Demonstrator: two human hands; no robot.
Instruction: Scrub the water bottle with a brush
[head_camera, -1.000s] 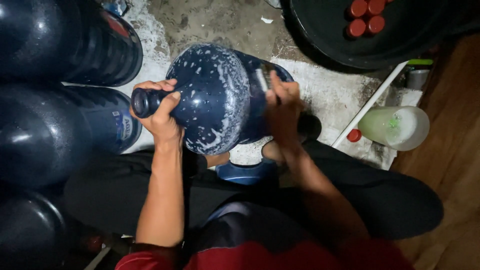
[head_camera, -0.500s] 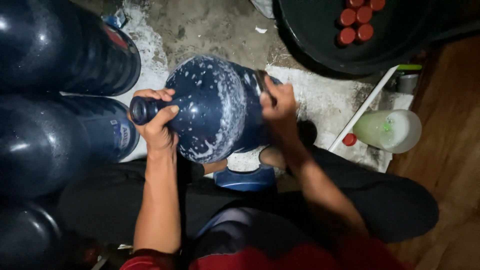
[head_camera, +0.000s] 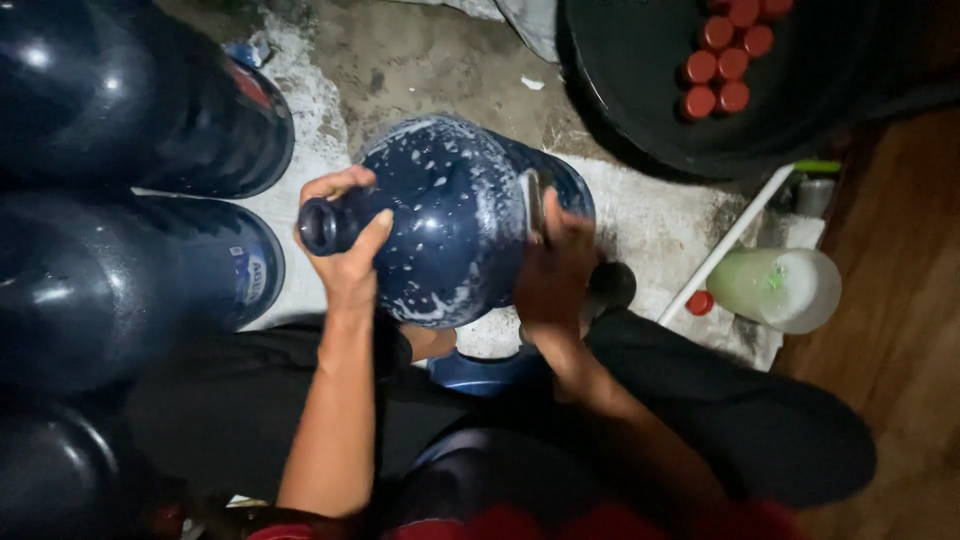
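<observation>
A large dark blue water jug (head_camera: 450, 215) lies tilted on its side in front of me, streaked with white soap foam. My left hand (head_camera: 345, 245) grips its open neck at the left. On the jug's right flank my right hand (head_camera: 555, 275) presses down, closed on something I cannot make out. My dark-clothed legs frame the jug from below.
Several more dark blue jugs (head_camera: 120, 270) stand stacked along the left. A black tub (head_camera: 640, 90) at the top right holds several red caps (head_camera: 725, 55). To the right lie a clear plastic jug of greenish liquid (head_camera: 785, 290), a white rail and a loose red cap (head_camera: 700, 302) on wet concrete.
The jug has rolled slightly under my hands, and my right hand has slid lower along its side. My left hand keeps its grip on the neck.
</observation>
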